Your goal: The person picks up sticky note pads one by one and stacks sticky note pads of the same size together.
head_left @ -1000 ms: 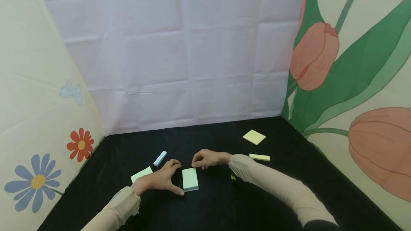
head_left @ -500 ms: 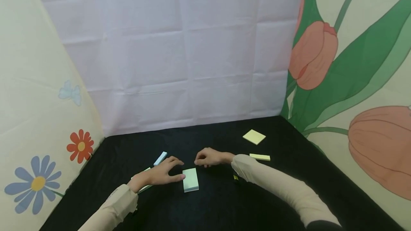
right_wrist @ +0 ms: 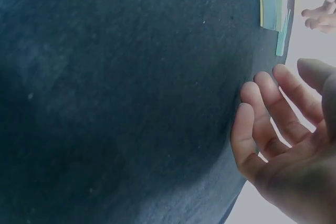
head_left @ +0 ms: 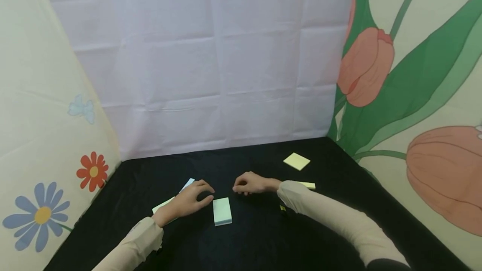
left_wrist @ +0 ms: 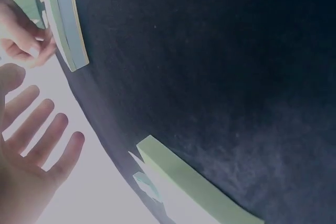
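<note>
A stack of sticky note pads [head_left: 222, 211] lies between my hands, pale green on top. Its side shows blue and yellow layers in the left wrist view. My left hand [head_left: 184, 200] hovers just left of the stack with fingers spread, holding nothing. My right hand [head_left: 253, 183] is above and to the right of the stack, apart from it. Its fingers are loosely bent and no object shows in them in the right wrist view. Under the left wrist, a green sticky note pad [left_wrist: 194, 182] is partly covered in the head view.
A narrow blue pad [head_left: 187, 184] lies behind the left hand. At the far right are a square yellow pad [head_left: 297, 161] and a narrow yellow pad [head_left: 309, 185], partly hidden by the right sleeve. A small yellow item [head_left: 283, 208] sits by that sleeve. Black cloth [head_left: 241, 246] covers the table.
Both hands have drawn away from the stack: the left thumb has lifted off its edge area, and the right hand has shifted to the right. The stack stays in place.
</note>
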The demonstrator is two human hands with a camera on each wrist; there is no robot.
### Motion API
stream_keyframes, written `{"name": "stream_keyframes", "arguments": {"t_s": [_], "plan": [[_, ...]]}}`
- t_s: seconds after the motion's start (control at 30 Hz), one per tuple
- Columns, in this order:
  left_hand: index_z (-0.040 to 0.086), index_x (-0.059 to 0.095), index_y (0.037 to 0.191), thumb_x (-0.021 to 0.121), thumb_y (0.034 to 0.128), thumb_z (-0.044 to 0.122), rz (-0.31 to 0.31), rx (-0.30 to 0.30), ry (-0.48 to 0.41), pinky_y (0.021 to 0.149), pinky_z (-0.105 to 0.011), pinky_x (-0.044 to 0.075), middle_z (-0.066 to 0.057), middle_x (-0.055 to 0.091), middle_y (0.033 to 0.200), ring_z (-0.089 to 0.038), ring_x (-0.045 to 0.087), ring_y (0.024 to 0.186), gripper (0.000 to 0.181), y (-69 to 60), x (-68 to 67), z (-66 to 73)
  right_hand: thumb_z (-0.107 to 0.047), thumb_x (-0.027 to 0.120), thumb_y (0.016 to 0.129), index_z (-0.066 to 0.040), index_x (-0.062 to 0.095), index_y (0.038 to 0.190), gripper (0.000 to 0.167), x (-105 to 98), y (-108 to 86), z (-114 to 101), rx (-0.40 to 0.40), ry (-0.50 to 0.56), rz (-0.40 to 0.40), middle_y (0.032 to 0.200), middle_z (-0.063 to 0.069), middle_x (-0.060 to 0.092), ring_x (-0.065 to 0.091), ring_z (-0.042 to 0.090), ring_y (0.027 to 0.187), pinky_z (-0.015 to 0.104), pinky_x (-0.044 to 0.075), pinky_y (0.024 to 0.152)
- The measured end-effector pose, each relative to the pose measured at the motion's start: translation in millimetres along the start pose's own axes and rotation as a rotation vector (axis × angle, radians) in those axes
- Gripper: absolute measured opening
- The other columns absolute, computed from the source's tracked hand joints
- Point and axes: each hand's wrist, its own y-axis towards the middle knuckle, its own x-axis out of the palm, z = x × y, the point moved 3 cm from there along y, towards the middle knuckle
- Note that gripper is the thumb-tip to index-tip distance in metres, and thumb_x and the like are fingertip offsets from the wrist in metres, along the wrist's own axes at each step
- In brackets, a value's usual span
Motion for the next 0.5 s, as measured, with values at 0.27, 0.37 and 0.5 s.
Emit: {"name": "stream_keyframes", "arguments": {"t_s": [0.27,0.37,0.5], "plan": [[0.007,0.071,0.112,0.062,0.0989,0.017,0.011,-0.016,0.047,0.083,-0.039,0.053,-0.001,0.064,0.109,-0.018,0.063,0.098,0.019,2.2,-2.8,-6.1,-0.017,0.062,0.099,-0.006,0.073,0.094,0.017,-5,-4.2,2,-0.052,-0.016,0.011,0.081,-0.003,0.065,0.059,0.009,0.063,0.023,0.049,0.059],[0.007,0.071,0.112,0.062,0.0986,0.017,0.021,-0.019,0.064,0.084,-0.040,0.053,-0.001,0.065,0.107,-0.017,0.063,0.097,0.019,0.9,-1.9,-9.4,-0.017,0.063,0.099,-0.004,0.073,0.095,0.017,-5,-7.7,1,-0.065,-0.024,0.016,0.081,-0.001,0.066,0.059,0.009,0.064,0.023,0.049,0.060],[0.006,0.072,0.110,0.064,0.0974,0.016,0.046,-0.022,0.079,0.089,-0.046,0.051,-0.001,0.065,0.104,-0.018,0.064,0.097,0.018,2.0,-1.3,-12.4,-0.018,0.064,0.098,-0.004,0.074,0.094,0.017,-8,-13.0,0,-0.069,-0.047,0.034,0.081,-0.002,0.066,0.058,0.007,0.064,0.023,0.048,0.061]]}}
